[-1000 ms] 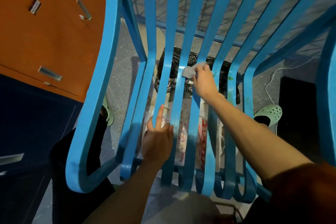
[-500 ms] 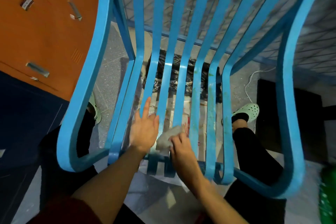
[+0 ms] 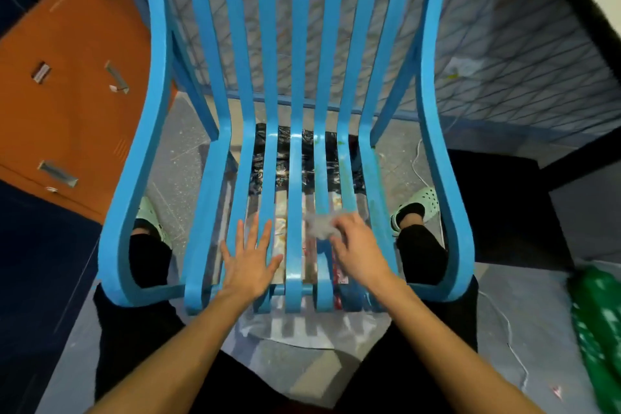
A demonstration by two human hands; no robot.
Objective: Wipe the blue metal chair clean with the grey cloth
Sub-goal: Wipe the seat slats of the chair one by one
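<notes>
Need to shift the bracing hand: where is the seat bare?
Bare: the slats from both hands back to the backrest bend, and the outer slat left of the left hand. Crowded: the front middle, where it lies flat beside the right hand gripping the cloth.

Glossy painted-metal chair (image 3: 295,178), soft cloth (image 3: 317,227).

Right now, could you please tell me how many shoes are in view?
2. The left shoe shows through the gap between the seat of the chair and its left arm; the right shoe shows through the gap on the right. Both are partly hidden.
</notes>
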